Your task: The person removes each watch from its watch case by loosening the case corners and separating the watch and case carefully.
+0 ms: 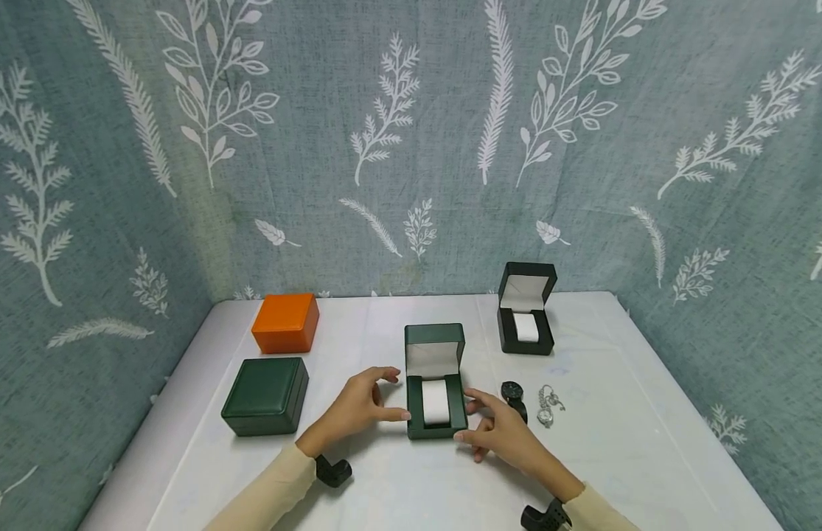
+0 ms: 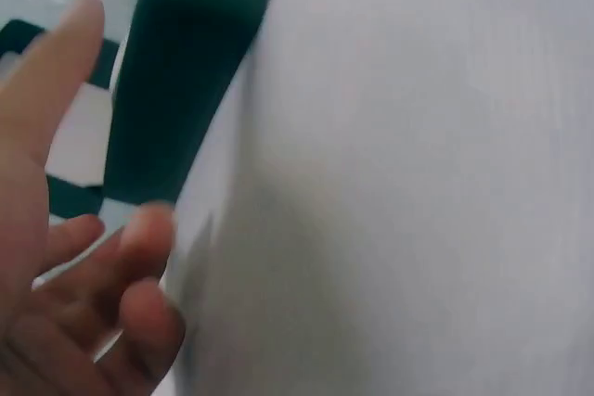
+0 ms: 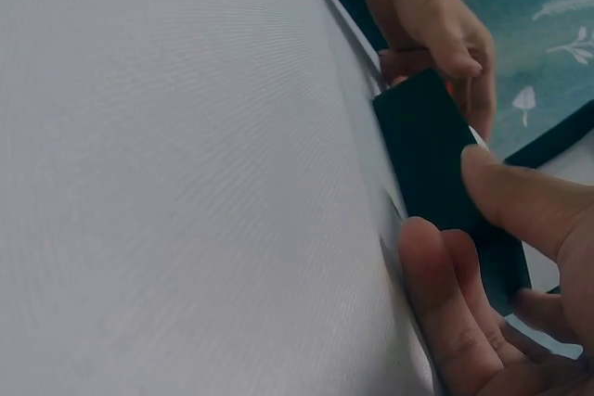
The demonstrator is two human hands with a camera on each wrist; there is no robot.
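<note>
A green watch box (image 1: 416, 420) stands with its lid up on the white table, a white cushion (image 1: 435, 403) inside it. At its left side is my left hand (image 1: 359, 407), the thumb tip right at the box and the other fingers spread away from it. My right hand (image 1: 500, 431) is at the front right corner; in the right wrist view its thumb (image 3: 520, 194) touches the box's edge while the fingers lie along the side. Just right of that hand lie a black watch (image 1: 513, 392) and a silver chain-band watch (image 1: 545, 417).
A closed green box (image 1: 265, 394) and a closed orange box (image 1: 286, 322) stand on the left of the table (image 1: 357, 487). An open black watch box (image 1: 526, 346) with a white cushion is at the back right. Leaf-patterned cloth (image 1: 444, 110) hangs behind and on both sides.
</note>
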